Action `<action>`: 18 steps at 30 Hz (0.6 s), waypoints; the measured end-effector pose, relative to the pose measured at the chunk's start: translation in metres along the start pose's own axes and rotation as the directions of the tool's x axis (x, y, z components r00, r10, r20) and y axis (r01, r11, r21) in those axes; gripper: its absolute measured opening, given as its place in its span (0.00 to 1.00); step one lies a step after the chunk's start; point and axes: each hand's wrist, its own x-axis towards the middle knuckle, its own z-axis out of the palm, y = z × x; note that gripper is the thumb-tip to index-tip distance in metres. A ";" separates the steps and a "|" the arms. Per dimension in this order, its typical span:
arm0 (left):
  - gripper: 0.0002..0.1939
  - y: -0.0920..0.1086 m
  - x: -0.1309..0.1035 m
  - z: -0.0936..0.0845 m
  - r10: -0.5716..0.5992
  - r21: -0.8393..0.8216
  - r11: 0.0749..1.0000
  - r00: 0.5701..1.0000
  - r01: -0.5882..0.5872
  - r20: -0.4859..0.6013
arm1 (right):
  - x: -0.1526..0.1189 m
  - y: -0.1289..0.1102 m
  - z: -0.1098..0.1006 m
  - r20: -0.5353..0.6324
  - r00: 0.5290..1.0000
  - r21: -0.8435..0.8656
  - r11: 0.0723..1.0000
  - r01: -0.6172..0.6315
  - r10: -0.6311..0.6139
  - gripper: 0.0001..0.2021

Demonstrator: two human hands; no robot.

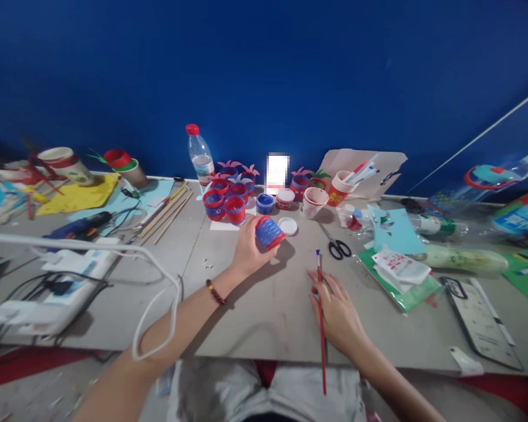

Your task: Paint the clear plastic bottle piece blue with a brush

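Note:
My left hand [246, 252] is closed around a small cup [269, 232] painted blue with red ends, tilted on its side above the table. A paintbrush [321, 328] with a red handle and a blue-wet tip lies along my right hand [337, 308]. That hand rests low on the table, its fingers loosely curled by the handle. Past the cup stand an open jar of blue paint [265, 203] and a red-and-white jar [285, 199], with a white lid [287, 226] lying flat in front. Several red and blue painted cups [234, 210] cluster to their left.
Black scissors [339, 249] lie right of the brush. A water bottle [200, 155] and a cup of pens [341, 187] stand near the blue wall. Wooden sticks [169, 214], a power strip [70, 293] and a looping white cable [158, 258] occupy the left; a phone [481, 322] lies right.

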 end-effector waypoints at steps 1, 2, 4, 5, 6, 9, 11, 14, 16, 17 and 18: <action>0.37 0.000 0.000 0.000 0.000 -0.001 1.000 1.000 0.000 0.001 | -0.004 -0.002 -0.002 0.000 1.000 -0.060 0.998 0.013 -0.013 0.18; 0.37 0.000 0.000 0.001 0.000 -0.002 1.000 1.000 0.000 0.000 | -0.008 -0.004 -0.004 0.001 0.999 -0.105 0.994 0.032 -0.032 0.18; 0.38 -0.001 0.000 0.001 -0.001 -0.003 1.000 1.000 0.001 -0.002 | -0.013 -0.007 -0.008 0.002 0.997 -0.154 0.986 0.070 -0.071 0.14; 0.38 -0.001 0.000 0.002 -0.001 -0.004 1.000 1.000 0.001 -0.006 | -0.014 -0.007 -0.010 0.000 0.997 -0.158 0.984 0.081 -0.082 0.13; 0.38 -0.001 0.000 0.002 0.001 -0.006 1.000 1.000 -0.001 -0.008 | -0.014 -0.007 -0.012 -0.010 0.997 -0.152 0.985 0.080 -0.083 0.11; 0.39 -0.001 -0.001 0.002 0.001 -0.009 1.000 1.000 -0.001 0.002 | -0.010 -0.002 -0.020 -0.092 0.994 -0.095 0.994 0.051 -0.060 0.09; 0.39 0.000 -0.001 0.002 -0.012 -0.007 1.000 1.000 0.012 0.017 | -0.007 0.005 -0.026 -0.157 0.985 -0.075 0.995 0.064 -0.075 0.07; 0.38 0.002 -0.002 0.000 -0.025 -0.002 1.000 0.999 0.025 0.028 | -0.004 0.015 -0.032 -0.149 0.979 -0.095 0.987 0.127 -0.140 0.08; 0.37 0.002 -0.001 0.000 -0.019 0.000 1.000 0.999 0.019 0.030 | -0.004 0.020 -0.033 -0.090 0.978 -0.118 0.978 0.174 -0.186 0.10; 0.37 0.003 -0.001 0.000 -0.014 0.000 1.000 0.999 0.014 0.033 | -0.003 0.021 -0.033 -0.057 0.976 -0.130 0.971 0.200 -0.209 0.11; 0.37 0.003 -0.001 0.000 -0.009 -0.001 1.000 0.999 0.009 0.037 | -0.003 0.022 -0.032 -0.027 0.972 -0.143 0.964 0.226 -0.232 0.12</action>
